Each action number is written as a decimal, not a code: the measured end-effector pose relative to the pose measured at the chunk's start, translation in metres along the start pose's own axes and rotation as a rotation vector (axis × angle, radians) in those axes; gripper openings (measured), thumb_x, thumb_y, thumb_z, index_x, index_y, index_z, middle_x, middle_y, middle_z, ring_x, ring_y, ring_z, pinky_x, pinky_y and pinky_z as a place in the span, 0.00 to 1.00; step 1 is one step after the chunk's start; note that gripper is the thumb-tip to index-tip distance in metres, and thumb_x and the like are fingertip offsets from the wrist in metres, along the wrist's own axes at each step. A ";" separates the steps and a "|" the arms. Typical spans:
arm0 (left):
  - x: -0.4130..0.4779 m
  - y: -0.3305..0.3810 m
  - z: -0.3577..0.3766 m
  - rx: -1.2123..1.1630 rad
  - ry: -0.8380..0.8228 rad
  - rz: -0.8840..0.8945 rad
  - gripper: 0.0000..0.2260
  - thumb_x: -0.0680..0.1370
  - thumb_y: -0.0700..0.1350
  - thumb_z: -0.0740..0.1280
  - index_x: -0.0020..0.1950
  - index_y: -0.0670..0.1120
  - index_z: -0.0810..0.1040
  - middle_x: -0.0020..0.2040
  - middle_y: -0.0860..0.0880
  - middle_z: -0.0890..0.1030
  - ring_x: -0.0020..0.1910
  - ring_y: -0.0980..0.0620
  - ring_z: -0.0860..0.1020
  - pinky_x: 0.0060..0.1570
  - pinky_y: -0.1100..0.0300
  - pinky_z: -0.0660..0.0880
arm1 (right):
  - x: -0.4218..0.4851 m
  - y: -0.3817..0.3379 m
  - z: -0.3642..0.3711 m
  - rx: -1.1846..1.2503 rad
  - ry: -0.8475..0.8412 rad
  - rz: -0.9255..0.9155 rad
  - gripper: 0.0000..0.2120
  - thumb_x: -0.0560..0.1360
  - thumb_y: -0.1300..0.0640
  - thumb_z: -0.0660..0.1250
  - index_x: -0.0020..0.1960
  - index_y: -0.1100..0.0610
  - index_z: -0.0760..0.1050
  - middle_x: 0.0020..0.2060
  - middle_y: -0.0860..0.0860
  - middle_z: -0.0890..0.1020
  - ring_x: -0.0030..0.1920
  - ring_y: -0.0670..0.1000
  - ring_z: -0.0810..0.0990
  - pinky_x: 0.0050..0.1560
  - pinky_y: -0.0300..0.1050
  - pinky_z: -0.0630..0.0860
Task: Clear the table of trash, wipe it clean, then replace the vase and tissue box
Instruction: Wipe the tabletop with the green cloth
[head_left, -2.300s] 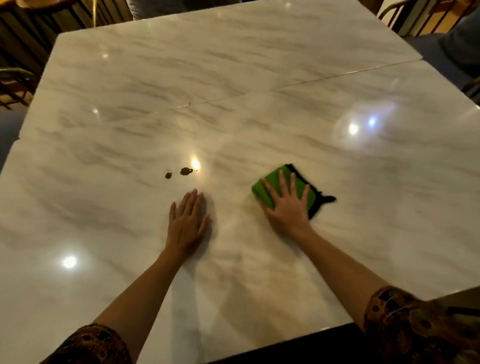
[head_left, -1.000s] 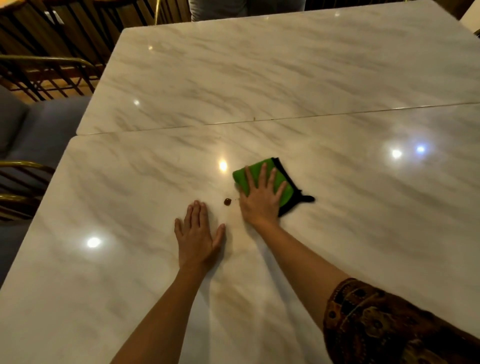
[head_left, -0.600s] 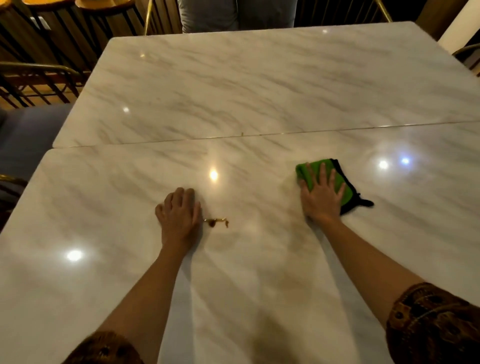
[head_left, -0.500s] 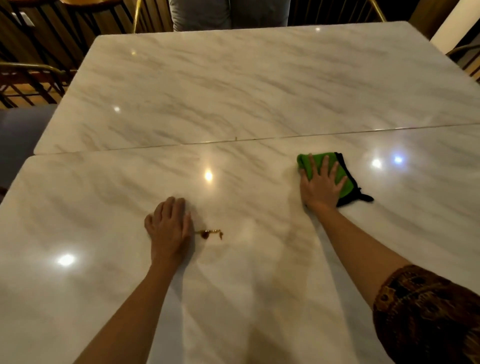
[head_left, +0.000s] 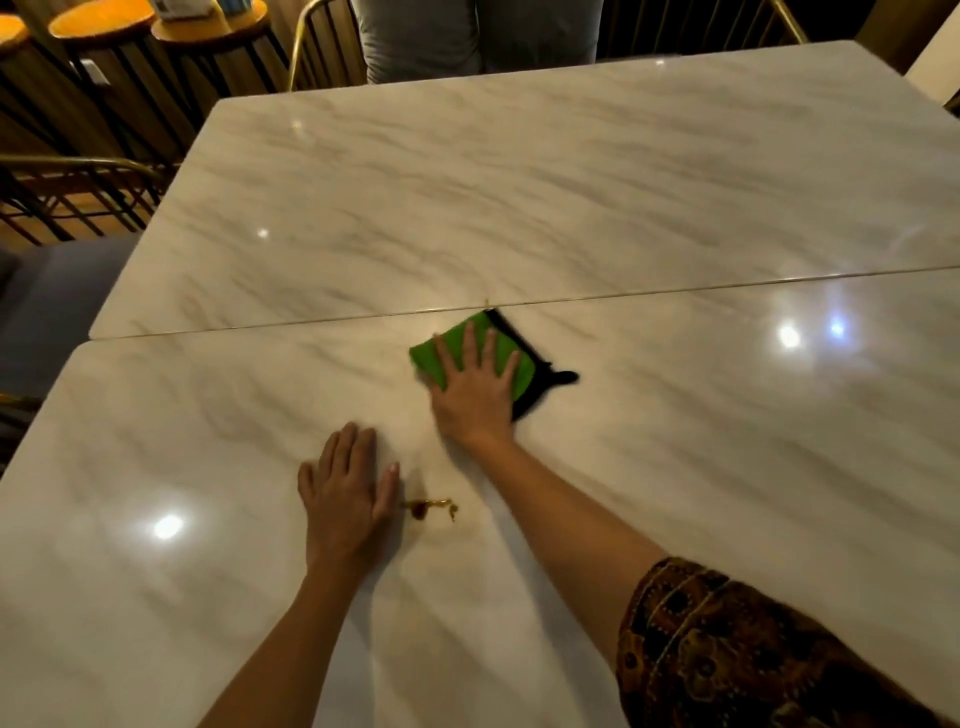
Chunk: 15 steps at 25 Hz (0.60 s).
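Observation:
My right hand presses flat on a folded green cloth with a black edge, just short of the seam between the two marble tabletops. My left hand rests flat, fingers together, palm down on the near slab. A small smeared brown stain lies right beside the left thumb, well behind the cloth. No vase or tissue box shows on the table.
A thin seam runs across between the slabs. Round wooden stools stand at the far left, with gold-framed chairs along the left side. A person in grey stands at the far edge.
The cloth under my right hand wiped one brown spot away, swept right, then slid back left and forward to the seam. The remaining spot got smeared. My left hand stays planted.

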<state>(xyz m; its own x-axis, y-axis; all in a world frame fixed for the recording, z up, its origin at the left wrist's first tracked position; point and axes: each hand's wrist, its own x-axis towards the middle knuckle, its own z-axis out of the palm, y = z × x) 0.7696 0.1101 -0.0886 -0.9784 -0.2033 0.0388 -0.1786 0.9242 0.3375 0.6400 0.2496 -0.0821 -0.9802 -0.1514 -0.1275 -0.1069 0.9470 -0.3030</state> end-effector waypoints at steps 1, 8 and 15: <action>-0.001 0.001 -0.001 -0.011 0.008 -0.010 0.30 0.76 0.62 0.45 0.74 0.50 0.61 0.76 0.49 0.61 0.75 0.50 0.56 0.73 0.44 0.52 | -0.017 -0.012 0.005 -0.003 -0.034 -0.095 0.27 0.81 0.39 0.44 0.77 0.43 0.44 0.77 0.54 0.42 0.76 0.61 0.38 0.71 0.68 0.36; -0.004 -0.002 -0.002 -0.018 0.006 0.009 0.30 0.76 0.61 0.45 0.75 0.50 0.61 0.76 0.49 0.61 0.76 0.50 0.56 0.73 0.47 0.51 | -0.016 0.121 -0.026 0.021 0.095 0.092 0.25 0.80 0.43 0.53 0.76 0.40 0.52 0.78 0.48 0.47 0.77 0.58 0.41 0.72 0.67 0.37; -0.002 0.001 0.000 0.005 0.010 0.011 0.30 0.76 0.64 0.47 0.74 0.50 0.62 0.76 0.49 0.62 0.75 0.49 0.57 0.72 0.46 0.52 | 0.048 0.147 -0.045 -0.053 0.142 0.526 0.27 0.80 0.39 0.41 0.78 0.44 0.44 0.78 0.56 0.46 0.76 0.62 0.42 0.71 0.70 0.42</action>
<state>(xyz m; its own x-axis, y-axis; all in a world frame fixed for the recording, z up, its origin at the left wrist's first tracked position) 0.7715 0.1114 -0.0885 -0.9791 -0.1965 0.0520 -0.1686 0.9279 0.3325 0.5698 0.3939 -0.0898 -0.9161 0.3829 -0.1190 0.3993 0.8982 -0.1839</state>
